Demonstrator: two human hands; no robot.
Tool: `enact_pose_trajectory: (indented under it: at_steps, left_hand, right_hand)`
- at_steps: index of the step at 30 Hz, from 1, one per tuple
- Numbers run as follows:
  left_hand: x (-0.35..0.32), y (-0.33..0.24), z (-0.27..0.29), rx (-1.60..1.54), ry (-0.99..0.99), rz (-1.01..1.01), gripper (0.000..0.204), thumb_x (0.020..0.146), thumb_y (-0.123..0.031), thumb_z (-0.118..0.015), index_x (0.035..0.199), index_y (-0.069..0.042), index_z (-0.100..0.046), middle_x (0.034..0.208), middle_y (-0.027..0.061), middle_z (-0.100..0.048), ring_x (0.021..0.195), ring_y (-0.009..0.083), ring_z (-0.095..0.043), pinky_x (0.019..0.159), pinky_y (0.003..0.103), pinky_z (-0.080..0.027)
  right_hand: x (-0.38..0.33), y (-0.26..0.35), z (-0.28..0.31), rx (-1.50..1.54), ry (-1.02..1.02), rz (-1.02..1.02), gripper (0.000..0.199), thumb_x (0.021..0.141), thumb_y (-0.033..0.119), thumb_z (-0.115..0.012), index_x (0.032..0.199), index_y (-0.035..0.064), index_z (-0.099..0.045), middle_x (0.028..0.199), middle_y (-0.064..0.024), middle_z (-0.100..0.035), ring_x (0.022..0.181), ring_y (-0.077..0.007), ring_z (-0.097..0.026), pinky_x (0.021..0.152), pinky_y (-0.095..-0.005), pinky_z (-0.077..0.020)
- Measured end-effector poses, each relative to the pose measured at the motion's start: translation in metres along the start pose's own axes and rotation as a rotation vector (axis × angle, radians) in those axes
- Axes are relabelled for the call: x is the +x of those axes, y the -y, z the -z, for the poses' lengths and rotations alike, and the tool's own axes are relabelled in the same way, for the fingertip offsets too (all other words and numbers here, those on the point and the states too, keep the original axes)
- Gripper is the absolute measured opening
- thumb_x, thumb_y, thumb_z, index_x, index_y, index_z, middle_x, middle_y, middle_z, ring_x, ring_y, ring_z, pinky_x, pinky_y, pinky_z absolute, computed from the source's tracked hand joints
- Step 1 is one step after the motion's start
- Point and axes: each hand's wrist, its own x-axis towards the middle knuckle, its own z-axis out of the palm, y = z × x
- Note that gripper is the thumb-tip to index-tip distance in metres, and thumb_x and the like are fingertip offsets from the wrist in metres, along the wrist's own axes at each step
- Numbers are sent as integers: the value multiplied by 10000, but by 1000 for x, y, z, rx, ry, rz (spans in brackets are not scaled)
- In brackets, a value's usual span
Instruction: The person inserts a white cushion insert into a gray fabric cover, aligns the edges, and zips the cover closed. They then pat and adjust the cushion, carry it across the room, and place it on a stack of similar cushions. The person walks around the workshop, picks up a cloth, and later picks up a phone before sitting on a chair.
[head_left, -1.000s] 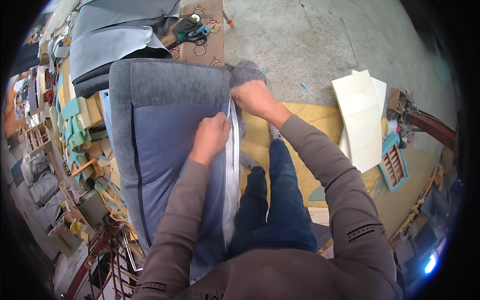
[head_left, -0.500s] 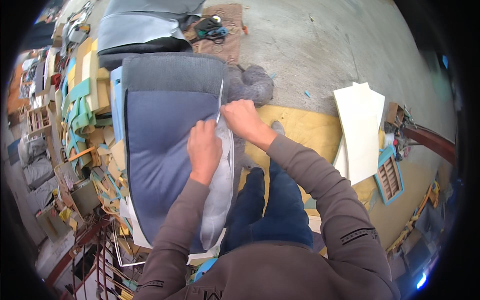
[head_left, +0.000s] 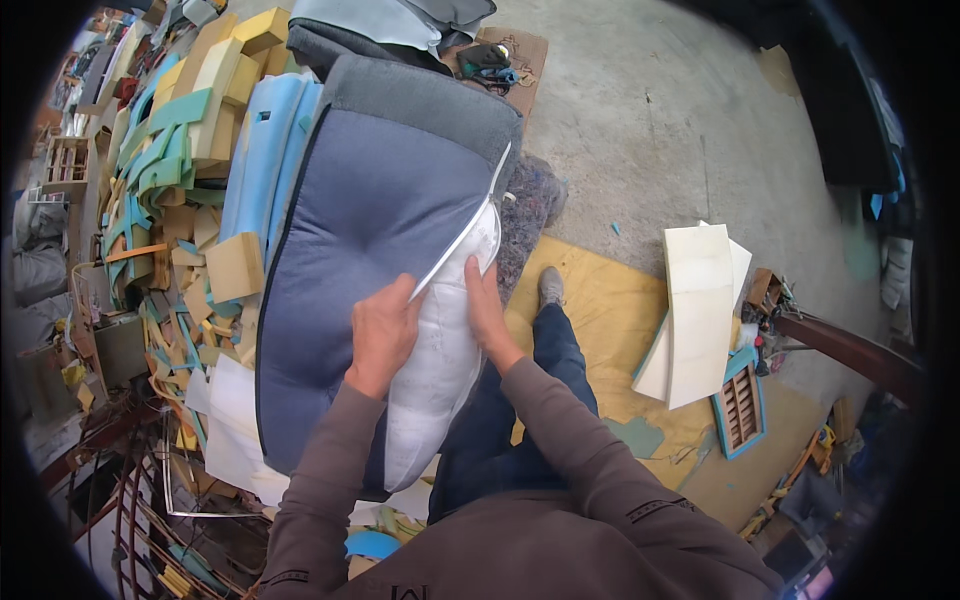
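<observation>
A large blue-grey cushion cover (head_left: pixel 370 200) with a darker grey end band lies in front of me. Along its right side a white zipper (head_left: pixel 457 243) is closed near the far end and gapes below the slider. White inner padding (head_left: pixel 432 370) bulges out of this gap. With closed fingers, my left hand (head_left: pixel 384 332) grips the cover's edge on the left of the opening. My right hand (head_left: pixel 488 312) rests on the padding by the right edge of the opening, its fingers stretched out and touching the white fabric.
Foam offcuts (head_left: pixel 180 150) and blue foam sheets (head_left: pixel 262 150) are heaped on the left. Beyond the cushion lies grey upholstery material (head_left: pixel 375 30). Cream foam slabs (head_left: pixel 697 315) and a blue-edged wooden frame (head_left: pixel 740 405) lie on the right, by a yellow floor sheet (head_left: pixel 600 350).
My right hand has left the zipper and come down onto the padding, its fingers opening out. The gap looks wider, with more white showing. The whole view has shifted and turned.
</observation>
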Motion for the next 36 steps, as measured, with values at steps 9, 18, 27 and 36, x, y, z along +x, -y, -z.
enact_pose_trajectory:
  at_steps: [9,18,27,36]
  left_hand:
    - [17,5,-28,5,-38,68,271,1042,-238,-682,891,-41,-574,775,221,-689,766,477,-678,641,567,-483]
    - [55,18,-20,-68,405,150,300,1014,-281,-706,868,-28,-635,787,223,-707,791,459,-701,694,563,-513]
    - [85,21,-102,-111,428,54,247,992,-263,-718,976,-17,-734,860,266,-722,857,487,-707,745,544,-537]
    - [81,24,-100,-128,418,75,283,991,-283,-732,907,-15,-700,802,243,-704,782,461,-703,684,504,-522]
  right_hand:
    - [20,27,-7,-252,13,-53,620,1143,430,-491,1554,-33,-460,1545,-345,-527,1487,-432,-507,1219,-430,-383]
    - [59,12,-27,462,364,-170,834,1153,591,-439,1671,-52,-323,1718,-158,-378,1601,-276,-329,1312,-369,-228]
    - [135,-4,-5,641,487,-505,738,1143,628,-446,1546,21,-561,1507,-105,-624,1292,-174,-610,1136,-305,-469]
    - [133,30,69,-464,36,137,358,1063,244,-627,1352,33,-638,1225,-233,-760,1132,-362,-754,964,-429,-570]
